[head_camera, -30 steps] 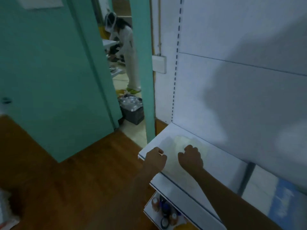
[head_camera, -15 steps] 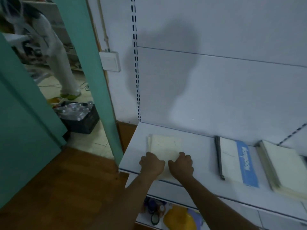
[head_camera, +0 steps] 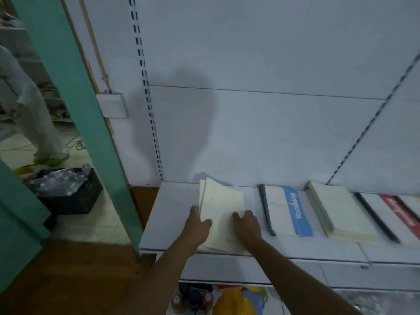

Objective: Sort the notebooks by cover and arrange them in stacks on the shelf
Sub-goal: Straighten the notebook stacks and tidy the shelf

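Note:
A small stack of cream-covered notebooks (head_camera: 221, 208) lies at the left end of the white shelf (head_camera: 172, 210). My left hand (head_camera: 198, 226) grips its left edge with the thumb on the cover. My right hand (head_camera: 246, 225) presses on its right side, fingers curled. Further right lie a stack with a white cover and blue band (head_camera: 287, 211), a thicker cream stack (head_camera: 338, 211), and a white and red stack (head_camera: 396, 214) cut off by the frame edge.
The shelf has a white back panel with slotted uprights (head_camera: 147, 92). Left of it a teal door frame (head_camera: 75, 105) opens onto a room with a person's legs (head_camera: 29, 123) and a black crate of bottles (head_camera: 68, 192). Colourful items (head_camera: 229, 301) sit on the lower shelf.
My view has swung right, bringing the other stacks into sight. Both hands stay on the cream notebooks; their far edges now look lifted and slightly fanned.

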Available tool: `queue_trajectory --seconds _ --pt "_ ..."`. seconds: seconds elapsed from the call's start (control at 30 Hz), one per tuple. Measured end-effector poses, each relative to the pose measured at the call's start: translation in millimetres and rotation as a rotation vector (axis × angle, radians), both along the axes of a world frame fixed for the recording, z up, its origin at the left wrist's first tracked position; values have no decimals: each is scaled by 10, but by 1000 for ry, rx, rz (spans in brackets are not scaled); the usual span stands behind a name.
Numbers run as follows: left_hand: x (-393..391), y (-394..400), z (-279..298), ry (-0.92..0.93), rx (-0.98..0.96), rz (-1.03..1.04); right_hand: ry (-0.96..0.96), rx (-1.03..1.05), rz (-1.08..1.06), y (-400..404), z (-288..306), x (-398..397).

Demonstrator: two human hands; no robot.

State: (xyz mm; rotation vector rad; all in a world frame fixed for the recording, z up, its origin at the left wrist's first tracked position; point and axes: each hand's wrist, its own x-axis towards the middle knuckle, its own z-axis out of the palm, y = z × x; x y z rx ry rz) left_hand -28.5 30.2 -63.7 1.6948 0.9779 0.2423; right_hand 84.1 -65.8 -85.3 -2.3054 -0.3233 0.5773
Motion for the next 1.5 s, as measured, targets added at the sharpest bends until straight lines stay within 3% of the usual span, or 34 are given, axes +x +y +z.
queue_trajectory --seconds 0.2,0.4,0.57,0.8,1.03,1.33,1.5 --pt "796 -843 257 -161 -40 -320 -123 44 -378 -1099 307 407" --pt "1370 -2244 264 -171 -95 -709 -109 131 -694 -2722 378 595" --pt "1700 -3315 367 -145 -32 -871 -94 179 -874 -3787 392 717" --pt "2072 -4647 352 -121 4 -936 -125 177 -937 -5209 452 892" --pt "2358 -5488 261 -99 -11 -962 -136 238 -988 -6049 348 1096" --pt "3083 -5511 180 -81 147 -860 -133 234 -924 -6051 280 1848" --pt "3573 -5142 239 -136 182 -675 -128 277 -839 -5642 348 2500"
